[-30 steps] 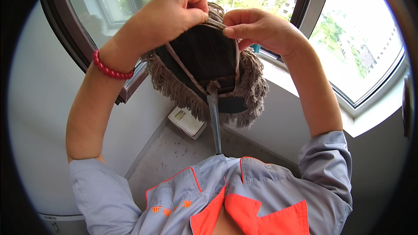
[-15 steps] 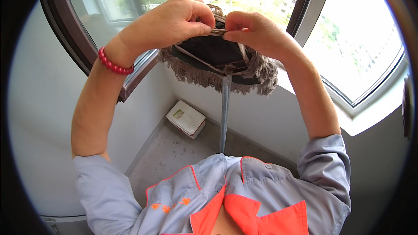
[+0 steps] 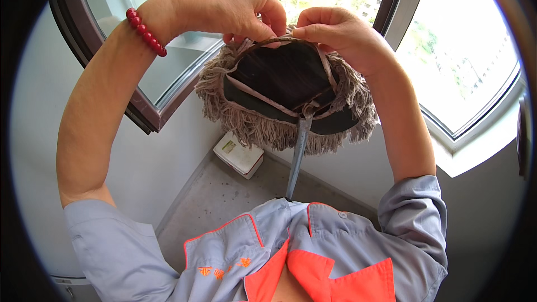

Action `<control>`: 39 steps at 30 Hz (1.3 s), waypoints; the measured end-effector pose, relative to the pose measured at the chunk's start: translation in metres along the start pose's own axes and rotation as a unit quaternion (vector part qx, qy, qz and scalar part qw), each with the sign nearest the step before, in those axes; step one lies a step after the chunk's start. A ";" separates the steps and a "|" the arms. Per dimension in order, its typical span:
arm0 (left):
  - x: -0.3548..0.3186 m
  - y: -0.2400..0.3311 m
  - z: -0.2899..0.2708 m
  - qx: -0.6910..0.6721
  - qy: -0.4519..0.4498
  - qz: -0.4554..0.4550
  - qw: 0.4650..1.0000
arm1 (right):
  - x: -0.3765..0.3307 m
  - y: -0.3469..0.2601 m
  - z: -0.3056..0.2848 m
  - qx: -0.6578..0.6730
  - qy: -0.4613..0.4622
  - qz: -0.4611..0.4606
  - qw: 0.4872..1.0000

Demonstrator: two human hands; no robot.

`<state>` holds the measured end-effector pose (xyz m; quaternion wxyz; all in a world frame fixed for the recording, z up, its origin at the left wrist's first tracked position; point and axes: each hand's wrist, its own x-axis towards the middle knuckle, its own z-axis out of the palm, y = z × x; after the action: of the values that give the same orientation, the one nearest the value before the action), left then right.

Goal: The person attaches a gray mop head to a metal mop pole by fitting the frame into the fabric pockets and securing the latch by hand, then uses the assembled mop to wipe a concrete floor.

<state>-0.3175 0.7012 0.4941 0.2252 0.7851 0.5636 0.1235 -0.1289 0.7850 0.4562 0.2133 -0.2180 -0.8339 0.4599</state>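
Grey-brown string skirts the mop head [image 3: 285, 81], which I've got up at window-sill height, dark backing toward the camera, metal pole [image 3: 299, 154] running from its lower side down to the shirt front. Fringe covers sides and bottom; the top is partly behind hands. Left hand [image 3: 243, 11]: thumb and index closed on the top rim, other fingertips behind it. Right hand [image 3: 338, 36]: thumb and index pinched nearly together on the same rim, just to the right.

Progress, my read: pole is seated at the back, pale strips [image 3: 260, 98] lie across the backing and look in place. Top edge is the open item; can't tell if it's fastened under those fingers.

Containers: one white box [image 3: 239, 154] on the grey floor [image 3: 212, 198], in the corner below the mop. Lid looks shut, contents not visible. Open window pane [image 3: 184, 59] sits left.
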 end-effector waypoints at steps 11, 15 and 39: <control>0.001 -0.007 0.009 -0.015 0.105 0.049 0.993 | -0.001 -0.016 0.013 -0.216 0.045 -0.014 0.975; 0.002 -0.009 0.013 0.018 0.192 0.067 0.979 | 0.005 -0.011 0.012 -0.268 0.061 -0.032 0.961; -0.003 -0.001 0.025 0.155 0.315 0.194 0.916 | 0.000 -0.024 0.006 -0.144 -0.017 -0.029 0.989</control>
<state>-0.3088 0.6931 0.4723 -0.1165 0.8245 0.4542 0.3168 -0.1360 0.7693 0.4739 0.1791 -0.2139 -0.9009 0.3323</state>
